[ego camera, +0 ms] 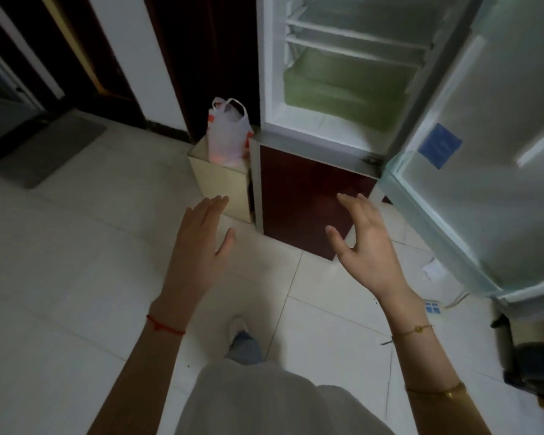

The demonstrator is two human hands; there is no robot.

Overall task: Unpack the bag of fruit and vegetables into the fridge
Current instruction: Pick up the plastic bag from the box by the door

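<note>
A white plastic bag point(227, 133) with red print stands upright on a small cream cabinet point(222, 180) just left of the fridge; something orange shows through its base. The fridge point(274, 73) has its upper door point(496, 171) swung open to the right, showing white shelves point(355, 48) and a green-tinted drawer point(346, 86). Its dark red lower door point(299, 202) is closed. My left hand point(198, 243) and my right hand point(363, 243) are both held out in front of me, fingers apart and holding nothing, well short of the bag.
Pale tiled floor point(60, 277) spreads to the left and in front. A grey mat point(47, 149) lies at the far left by a dark doorway. A power strip point(432, 306) and cable lie under the open door, with a dark object point(531, 356) at lower right.
</note>
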